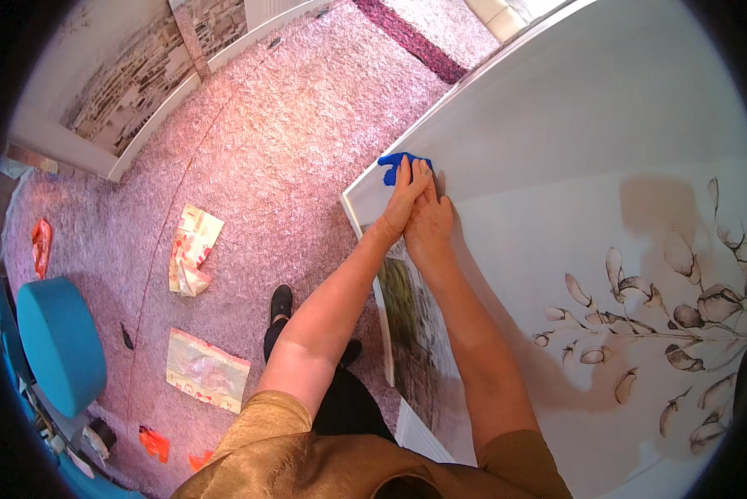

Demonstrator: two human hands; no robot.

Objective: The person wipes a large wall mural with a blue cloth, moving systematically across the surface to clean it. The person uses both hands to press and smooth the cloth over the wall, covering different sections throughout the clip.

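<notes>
A bright blue, cloth-like piece (388,163) is pressed against the pale wall surface (560,125), close to its white edge. My left hand (403,203) lies partly over my right hand (431,215), with fingers together and stretched forward. Both hands' fingertips reach onto the blue piece, which they partly cover, so its full shape is hidden. Both arms are extended, and a shadow falls beside the right one. Below my hands the surface carries a printed picture of greenery and stonework (405,305). Farther right it shows drawn brown leaf sprigs (635,337).
Carpet (273,156) covers the floor, crossed by a dark red strip (411,40). Two opened packets (194,246) (206,368) lie there, with orange-red scraps (154,444). A turquoise padded seat (61,346) stands left. A white-framed stone-pattern panel (130,93) is at upper left.
</notes>
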